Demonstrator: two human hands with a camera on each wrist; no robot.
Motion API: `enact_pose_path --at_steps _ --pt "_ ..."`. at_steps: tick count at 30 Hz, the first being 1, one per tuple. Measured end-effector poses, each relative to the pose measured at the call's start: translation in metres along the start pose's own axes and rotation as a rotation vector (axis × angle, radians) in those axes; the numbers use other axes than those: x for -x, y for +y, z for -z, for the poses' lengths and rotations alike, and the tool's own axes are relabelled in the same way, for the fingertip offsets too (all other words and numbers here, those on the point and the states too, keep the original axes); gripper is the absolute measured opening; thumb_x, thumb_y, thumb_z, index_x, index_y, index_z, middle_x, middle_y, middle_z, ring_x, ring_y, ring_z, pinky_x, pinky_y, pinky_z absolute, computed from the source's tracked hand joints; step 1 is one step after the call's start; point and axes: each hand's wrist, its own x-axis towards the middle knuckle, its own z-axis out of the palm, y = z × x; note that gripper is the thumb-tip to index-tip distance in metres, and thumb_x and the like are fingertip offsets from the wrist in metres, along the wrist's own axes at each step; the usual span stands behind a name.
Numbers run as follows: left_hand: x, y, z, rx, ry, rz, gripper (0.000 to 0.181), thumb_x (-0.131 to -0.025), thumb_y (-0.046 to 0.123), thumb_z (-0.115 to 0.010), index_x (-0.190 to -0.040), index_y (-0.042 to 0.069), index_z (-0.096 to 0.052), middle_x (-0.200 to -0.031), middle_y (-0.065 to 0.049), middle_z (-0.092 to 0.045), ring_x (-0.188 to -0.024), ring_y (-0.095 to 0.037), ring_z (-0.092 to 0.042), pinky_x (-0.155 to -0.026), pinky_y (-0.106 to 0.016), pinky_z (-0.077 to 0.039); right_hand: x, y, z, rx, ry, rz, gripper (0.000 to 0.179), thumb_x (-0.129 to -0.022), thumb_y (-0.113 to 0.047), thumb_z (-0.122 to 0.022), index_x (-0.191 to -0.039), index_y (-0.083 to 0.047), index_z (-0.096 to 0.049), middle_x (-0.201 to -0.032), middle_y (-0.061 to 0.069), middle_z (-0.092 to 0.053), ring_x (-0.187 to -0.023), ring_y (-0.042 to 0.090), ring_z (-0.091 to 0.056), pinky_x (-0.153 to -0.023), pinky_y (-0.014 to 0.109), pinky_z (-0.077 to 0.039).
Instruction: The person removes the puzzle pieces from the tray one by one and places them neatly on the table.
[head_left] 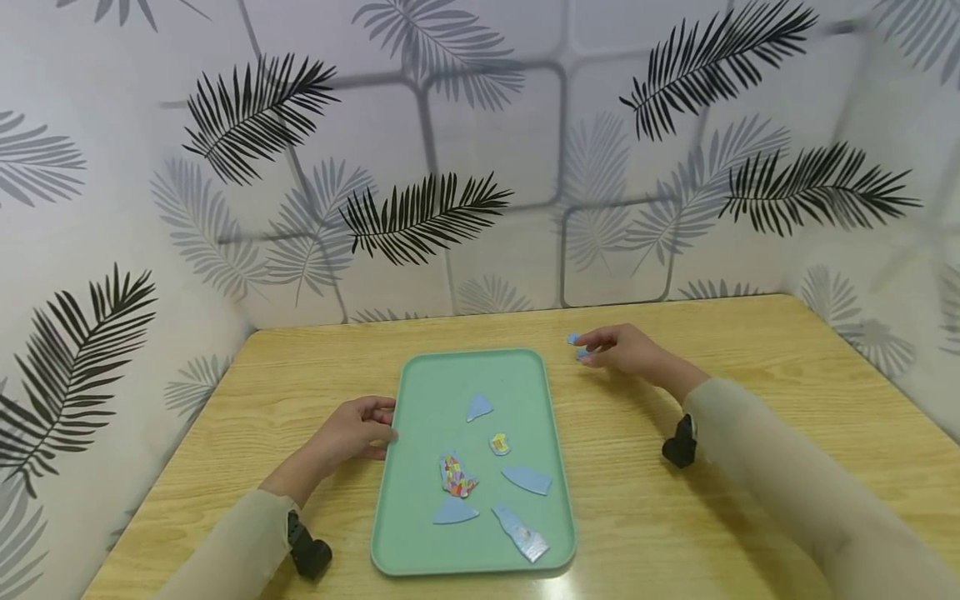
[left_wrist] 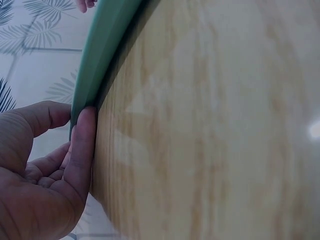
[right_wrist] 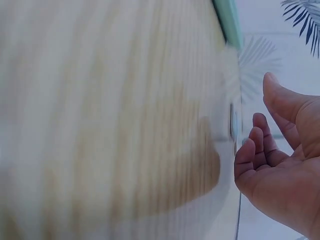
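Note:
My left hand (head_left: 360, 432) is at the left rim of a green tray (head_left: 471, 364). In the left wrist view its thumb and index finger (left_wrist: 84, 145) pinch the tray's edge. On the tray lie several flat light-blue pieces, among them a triangular piece (head_left: 479, 407), a small piece with a yellow print (head_left: 499, 443), a multicoloured piece (head_left: 455, 477) and a long piece (head_left: 520, 533). My right hand (head_left: 626, 354) hovers at the back right with thumb apart from loosely bent fingers. Close by its fingertips are two small blue pieces (head_left: 573, 339) on the table.
The wooden table (head_left: 675, 533) extends around the tray. A wall covering with leaf patterns (head_left: 480, 150) stands behind the table and along its sides. Each wrist wears a small black camera (head_left: 307, 550).

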Motion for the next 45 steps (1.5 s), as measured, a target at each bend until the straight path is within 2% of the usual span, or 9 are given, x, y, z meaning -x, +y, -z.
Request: enact_pose_path --at_steps 6,12,16,23,32,40,45 --pt "-0.002 -0.001 0.000 0.001 -0.005 -0.005 0.058 -0.088 0.003 -0.066 -0.141 -0.005 -0.043 -0.108 -0.015 -0.054 -0.091 -0.021 -0.059 -0.073 -0.038 -0.058 0.008 -0.009 -0.012 -0.038 -0.004 0.033 0.040 -0.090 -0.012 -0.071 -0.127 -0.001 -0.063 -0.113 0.014 -0.061 -0.097 0.024 -0.052 -0.080 0.029 -0.046" --pt "-0.002 -0.001 -0.001 0.009 -0.007 0.001 0.058 -0.088 0.003 -0.066 -0.140 -0.005 -0.043 -0.107 -0.015 -0.054 -0.091 -0.021 -0.059 -0.073 -0.038 -0.058 0.014 -0.019 -0.027 -0.124 -0.036 0.081 0.039 -0.088 -0.009 -0.072 -0.125 0.001 -0.064 -0.105 0.012 -0.061 -0.091 0.022 -0.053 -0.073 0.024 -0.048" --pt "-0.003 -0.001 -0.001 0.013 -0.011 -0.004 0.056 -0.088 0.002 -0.066 -0.139 -0.006 -0.044 -0.107 -0.015 -0.055 -0.091 -0.021 -0.059 -0.074 -0.038 -0.058 0.018 -0.028 -0.038 -0.180 -0.081 0.100 0.039 -0.088 -0.005 -0.071 -0.125 0.003 -0.063 -0.107 0.014 -0.061 -0.093 0.022 -0.054 -0.074 0.024 -0.050" --pt "-0.003 -0.002 0.000 0.016 -0.010 -0.003 0.056 -0.087 0.001 -0.066 -0.139 -0.005 -0.045 -0.106 -0.015 -0.054 -0.090 -0.021 -0.059 -0.073 -0.037 -0.058 0.024 -0.045 -0.056 -0.238 -0.163 0.121 0.040 -0.087 -0.001 -0.070 -0.125 0.007 -0.060 -0.116 0.023 -0.058 -0.098 0.022 -0.055 -0.080 0.025 -0.050" --pt "-0.002 -0.002 0.000 0.019 -0.006 -0.002 0.056 -0.087 0.001 -0.066 -0.139 -0.005 -0.045 -0.106 -0.015 -0.054 -0.091 -0.021 -0.059 -0.073 -0.038 -0.058 0.027 -0.061 -0.075 -0.195 -0.241 0.141 0.039 -0.086 -0.003 -0.072 -0.124 0.003 -0.063 -0.116 0.018 -0.061 -0.099 0.023 -0.056 -0.081 0.029 -0.051" --pt "-0.003 -0.003 0.001 0.023 -0.013 -0.005 0.057 -0.087 0.002 -0.066 -0.139 -0.006 -0.044 -0.108 -0.015 -0.054 -0.091 -0.021 -0.059 -0.073 -0.037 -0.058 0.025 -0.072 -0.087 -0.161 -0.362 0.184 0.041 -0.084 -0.005 -0.075 -0.123 0.003 -0.064 -0.118 0.015 -0.064 -0.107 0.030 -0.057 -0.085 0.029 -0.051" --pt "-0.003 -0.003 0.001 0.024 -0.012 -0.006 0.057 -0.087 0.001 -0.066 -0.139 -0.006 -0.044 -0.108 -0.015 -0.055 -0.091 -0.020 -0.059 -0.073 -0.037 -0.058 0.022 -0.077 -0.094 -0.136 -0.409 0.188 0.040 -0.083 -0.006 -0.076 -0.122 0.000 -0.065 -0.115 0.011 -0.065 -0.107 0.028 -0.057 -0.087 0.029 -0.050"
